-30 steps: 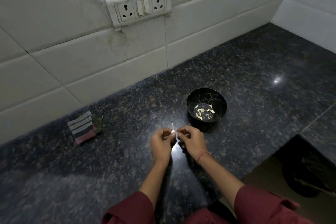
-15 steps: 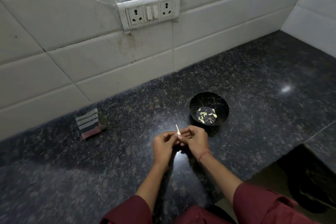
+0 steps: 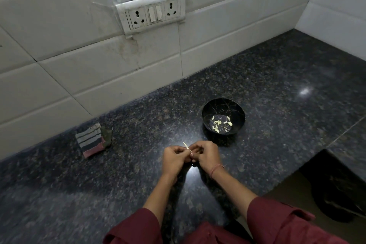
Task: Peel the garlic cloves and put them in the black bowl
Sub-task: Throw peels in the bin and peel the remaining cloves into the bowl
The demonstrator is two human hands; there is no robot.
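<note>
A black bowl stands on the dark granite counter and holds several pale peeled garlic cloves. Just in front of it and to the left, my left hand and my right hand meet above the counter. Both pinch one small garlic clove between their fingertips. A thin pale strip of skin sticks up from the clove to the upper left. Most of the clove is hidden by my fingers.
A folded striped cloth lies on the granite counter to the left, near the white tiled wall. A socket plate sits on that wall. The counter's front edge drops off at the lower right.
The camera view has shifted slightly. My hands stay together on the clove, and the strip of skin now leans further to the left.
</note>
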